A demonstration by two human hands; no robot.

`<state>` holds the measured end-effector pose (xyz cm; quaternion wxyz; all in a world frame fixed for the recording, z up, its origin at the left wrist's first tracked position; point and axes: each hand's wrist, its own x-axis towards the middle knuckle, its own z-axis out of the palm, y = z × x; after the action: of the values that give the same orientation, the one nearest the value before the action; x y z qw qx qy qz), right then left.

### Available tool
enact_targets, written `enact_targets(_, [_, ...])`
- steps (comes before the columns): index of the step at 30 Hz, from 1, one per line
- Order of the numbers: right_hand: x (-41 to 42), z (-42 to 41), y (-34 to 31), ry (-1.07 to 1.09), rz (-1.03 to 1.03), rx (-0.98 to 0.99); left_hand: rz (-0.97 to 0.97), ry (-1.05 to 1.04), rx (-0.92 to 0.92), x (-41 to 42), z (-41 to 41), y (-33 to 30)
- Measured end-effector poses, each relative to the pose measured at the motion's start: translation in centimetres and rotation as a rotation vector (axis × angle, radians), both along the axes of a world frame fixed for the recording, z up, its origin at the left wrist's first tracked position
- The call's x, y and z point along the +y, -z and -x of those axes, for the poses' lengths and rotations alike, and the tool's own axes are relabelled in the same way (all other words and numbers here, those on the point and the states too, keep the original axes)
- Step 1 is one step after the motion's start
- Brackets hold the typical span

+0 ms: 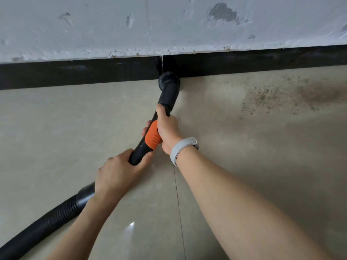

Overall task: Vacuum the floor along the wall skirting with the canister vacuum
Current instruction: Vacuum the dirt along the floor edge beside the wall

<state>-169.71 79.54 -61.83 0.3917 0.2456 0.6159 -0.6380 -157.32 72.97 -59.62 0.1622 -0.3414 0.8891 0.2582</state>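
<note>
A black vacuum wand with an orange slider (pixel 153 135) points up the frame toward the wall. Its round black nozzle (pixel 169 80) sits on the beige tiled floor (pixel 56 128), against the black skirting (pixel 75 74). My right hand (pixel 167 128) grips the wand just behind the nozzle, beside the orange slider. My left hand (pixel 118 173) grips the wand's lower end, where the ribbed black hose (pixel 47 222) joins it. The hose runs off the frame's bottom-left corner. The canister itself is out of view.
A patch of brown dust and grit (pixel 281 96) lies on the floor to the right of the nozzle, near the skirting. Above the skirting rises a rough white wall (pixel 169 25) with chipped spots. A grey band (pixel 181 149) is on my right wrist.
</note>
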Motion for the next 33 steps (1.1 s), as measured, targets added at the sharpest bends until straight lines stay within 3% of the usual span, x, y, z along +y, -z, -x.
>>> enact_targets(24, [16.0,10.2,-1.1,0.415,0.043,-0.026,-0.034,0.436,-0.018,12.0,13.0,-0.5])
enact_targets(33, [10.3,7.4,-0.9,0.372,0.173,-0.101,0.124,0.391,0.014,6.4,9.4,-2.1])
